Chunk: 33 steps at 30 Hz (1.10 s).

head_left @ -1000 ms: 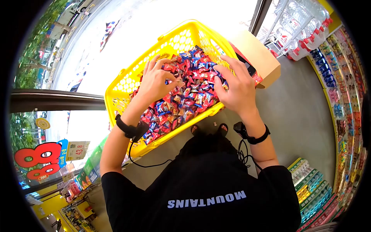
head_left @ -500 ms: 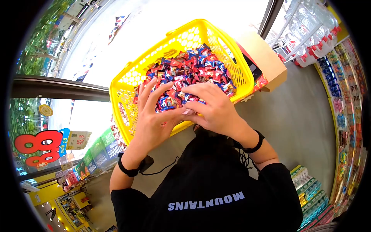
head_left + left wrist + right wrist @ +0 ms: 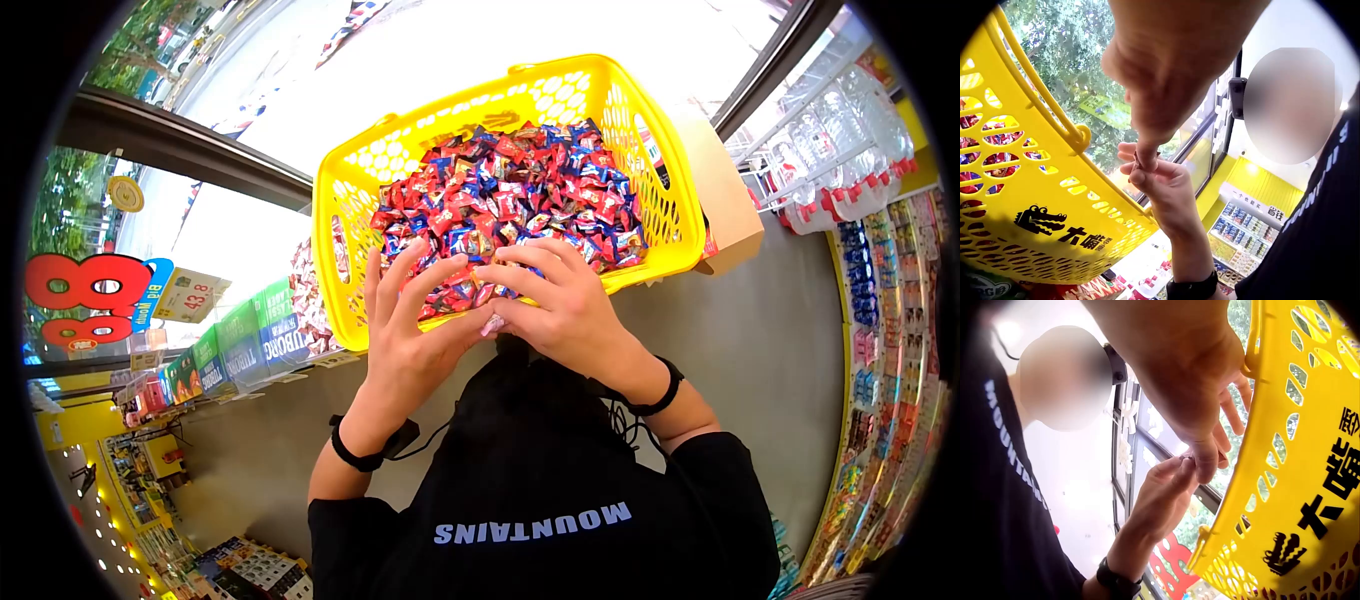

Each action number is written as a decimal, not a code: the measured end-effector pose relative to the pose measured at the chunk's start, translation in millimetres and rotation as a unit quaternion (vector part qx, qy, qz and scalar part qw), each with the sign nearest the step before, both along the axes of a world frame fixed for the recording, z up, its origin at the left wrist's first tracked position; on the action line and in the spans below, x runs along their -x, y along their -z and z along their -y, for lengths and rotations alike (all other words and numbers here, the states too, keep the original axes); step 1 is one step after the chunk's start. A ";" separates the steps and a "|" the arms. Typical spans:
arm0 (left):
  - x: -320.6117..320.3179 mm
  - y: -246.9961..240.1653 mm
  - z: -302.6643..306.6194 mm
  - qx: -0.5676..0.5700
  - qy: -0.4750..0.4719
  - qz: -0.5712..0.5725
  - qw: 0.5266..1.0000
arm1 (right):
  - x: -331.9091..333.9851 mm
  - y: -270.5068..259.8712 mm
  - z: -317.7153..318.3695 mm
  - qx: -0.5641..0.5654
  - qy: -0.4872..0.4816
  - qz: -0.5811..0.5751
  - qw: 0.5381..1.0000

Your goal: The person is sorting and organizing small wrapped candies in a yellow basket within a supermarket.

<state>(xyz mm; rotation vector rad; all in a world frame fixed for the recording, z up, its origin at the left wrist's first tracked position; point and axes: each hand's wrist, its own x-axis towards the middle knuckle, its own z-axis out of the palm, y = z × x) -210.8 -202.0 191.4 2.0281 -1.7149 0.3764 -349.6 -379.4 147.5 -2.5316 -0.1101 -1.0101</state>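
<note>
Just over the near rim of a yellow plastic basket (image 3: 685,225), my two hands meet at a small wrapped candy (image 3: 493,325). My left hand (image 3: 402,335) pinches one side of it with thumb and fingertip, the other fingers spread. On the opposite side my right hand (image 3: 568,315) grips it the same way. In the left wrist view the wrapper (image 3: 1136,164) pokes out between the fingertips, mostly covered by them. A deep heap of red and blue wrapped candies (image 3: 520,195) fills the basket's bottom beyond my hands.
A cardboard box (image 3: 730,215) stands against the basket's right side. Drink cartons (image 3: 240,340) line the window ledge at left. Bottled water racks (image 3: 840,150) are at upper right, and stocked shelves (image 3: 880,380) run along the right. A grey floor (image 3: 740,380) lies below.
My hands have come from apart over the heap to together at the near rim, the right joining the left on the candy. The basket now sits farther right in view.
</note>
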 end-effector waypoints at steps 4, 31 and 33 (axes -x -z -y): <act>-5.6 7.2 -16.4 0.035 -0.022 0.032 0.999 | -11.9 1.6 -15.7 0.010 -0.013 0.002 1.000; -188.6 176.1 -245.4 0.014 -0.491 0.009 0.871 | -54.2 4.9 -41.1 0.018 0.148 -0.136 0.979; -188.1 172.1 -249.3 -0.001 -0.499 0.010 0.867 | -56.7 4.4 -41.6 0.008 0.153 -0.141 0.978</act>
